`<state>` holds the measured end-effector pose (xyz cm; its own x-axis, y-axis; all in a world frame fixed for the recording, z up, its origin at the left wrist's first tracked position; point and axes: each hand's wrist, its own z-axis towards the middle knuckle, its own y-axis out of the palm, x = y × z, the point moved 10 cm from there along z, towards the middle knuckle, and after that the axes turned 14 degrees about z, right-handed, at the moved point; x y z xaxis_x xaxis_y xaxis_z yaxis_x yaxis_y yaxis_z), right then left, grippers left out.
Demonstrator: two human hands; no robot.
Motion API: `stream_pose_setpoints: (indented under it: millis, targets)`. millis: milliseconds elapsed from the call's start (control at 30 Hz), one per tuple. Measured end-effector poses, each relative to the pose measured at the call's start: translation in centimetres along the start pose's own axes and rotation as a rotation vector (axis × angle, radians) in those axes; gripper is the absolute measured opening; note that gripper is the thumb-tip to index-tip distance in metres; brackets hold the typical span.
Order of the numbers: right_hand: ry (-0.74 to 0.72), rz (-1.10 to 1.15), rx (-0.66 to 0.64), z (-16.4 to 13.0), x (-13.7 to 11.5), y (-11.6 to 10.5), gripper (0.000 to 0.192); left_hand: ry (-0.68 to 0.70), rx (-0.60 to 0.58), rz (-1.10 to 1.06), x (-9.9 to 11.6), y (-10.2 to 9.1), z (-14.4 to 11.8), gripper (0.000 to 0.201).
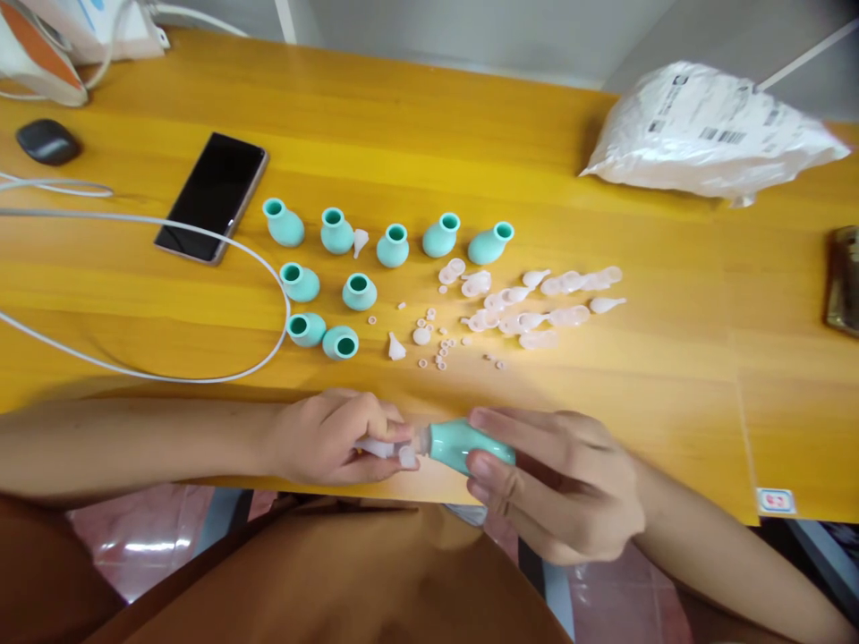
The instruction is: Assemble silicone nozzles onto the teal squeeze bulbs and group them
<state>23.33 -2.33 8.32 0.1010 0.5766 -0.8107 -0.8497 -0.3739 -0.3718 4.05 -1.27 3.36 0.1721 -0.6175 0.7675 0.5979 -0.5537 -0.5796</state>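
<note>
right hand (570, 483): gripping teal bottle (456, 445) by base end | bottle: lying sideways above near desk (658, 411) edge, long axis running left-right, neck facing left hand (342, 438) | left: pinching translucent piece (379, 447) beside neck

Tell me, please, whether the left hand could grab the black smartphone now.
Likely not freely: the left hand is holding a small white piece, and a white cable crosses the black smartphone.

The left hand (349, 438) and right hand (567, 483) face each other, fingers (537, 436) bent, forearms (201, 443) angled inward.
</note>
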Motion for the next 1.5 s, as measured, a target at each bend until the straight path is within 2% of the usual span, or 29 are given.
stream_pose_setpoints:
  millis: [100,133,267,400,567,733,867,1033,1133,1200,1367,1500]
  targets:
    - [-0.266,-0.114,-0.127,-0.2,-2.3,1.7,0.038,-0.018,0.002,0.035,-0.3,-0.1,-0.1,0.025]
    - [-0.304,-0.157,-0.13,-0.3,-2.4,1.9,0.038,-0.01,0.025,0.048,-0.2,-0.3,-0.1,0.023]
    - [-0.348,-0.224,-0.06,-0.4,-2.0,2.1,0.036,0.058,0.098,0.093,0.3,-0.7,-0.3,0.016]
    - [-0.365,-0.22,-0.067,-0.4,-2.1,2.5,0.038,0.11,0.091,0.109,0.8,-0.4,-0.1,0.014]
    - [-0.215,-0.137,-0.097,0.7,-1.4,2.4,0.046,0.139,0.086,0.107,1.1,-0.5,0.2,0.012]
    - [-0.122,0.037,-0.038,1.1,-0.2,1.9,0.059,0.18,0.103,0.125,1.5,-0.8,0.4,0.011]
    - [0.015,0.167,-0.024,1.1,1.2,1.8,0.051,0.207,0.083,0.139,1.7,-0.5,0.4,0.011]
    - [0.254,0.317,-0.001,0.5,3.1,2.0,0.04,0.204,0.113,0.232,1.9,-0.7,0.2,0.01]
    - [0.327,0.44,0.022,0.2,4.0,2.3,0.038,0.18,0.126,0.288,1.9,-0.8,0.3,0.01]
    - [0.273,0.402,0.034,0.5,3.8,2.2,0.039,0.129,0.145,0.313,1.5,-1.1,0.4,0.012]
    - [-0.007,0.147,0.011,1.4,1.7,2.0,0.05,0.03,0.183,0.317,0.8,-1.5,0.5,0.02]
    - [-0.095,0.058,-0.041,1.2,0.6,2.3,0.061,0.001,0.171,0.236,0.5,-1.4,0.5,0.022]
